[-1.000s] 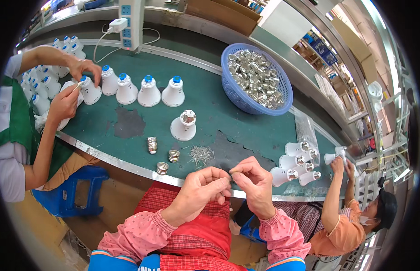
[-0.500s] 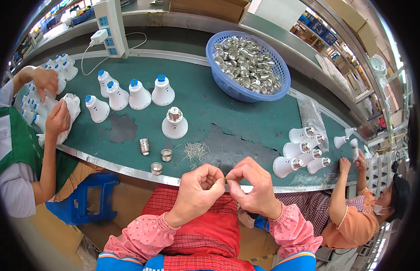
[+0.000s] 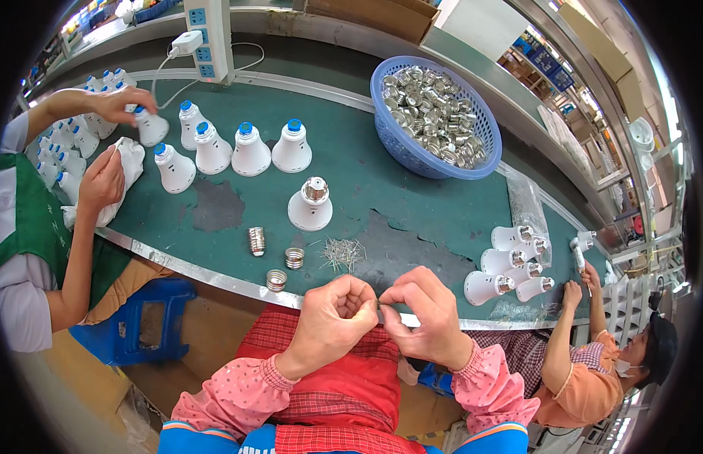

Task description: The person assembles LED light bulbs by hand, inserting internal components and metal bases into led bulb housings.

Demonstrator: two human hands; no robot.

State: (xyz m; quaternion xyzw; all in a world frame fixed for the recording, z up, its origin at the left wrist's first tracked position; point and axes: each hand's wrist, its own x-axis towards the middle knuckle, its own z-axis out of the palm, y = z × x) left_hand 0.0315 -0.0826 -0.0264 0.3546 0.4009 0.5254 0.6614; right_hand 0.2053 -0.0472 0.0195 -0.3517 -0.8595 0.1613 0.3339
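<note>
My left hand and my right hand meet fingertip to fingertip in front of the table's near edge. Both are closed in a pinch on something tiny, too small to make out. Just beyond them lies a loose pile of thin metal pins. To its left are a screw cap, another metal cap near the edge, and what looks like a short stack of caps. Farther back stands a white bulb with a metal cap on top.
A blue basket full of metal caps stands at the back. Several blue-topped white bulbs are at left, beside a co-worker's hand. Capped bulbs lie at right, near another person's hand. A power strip rises behind.
The table's contents have shifted slightly right in view. The left co-worker's hand has moved right with a blue-topped bulb, near the row. My hands keep their pinch, almost unmoved.
</note>
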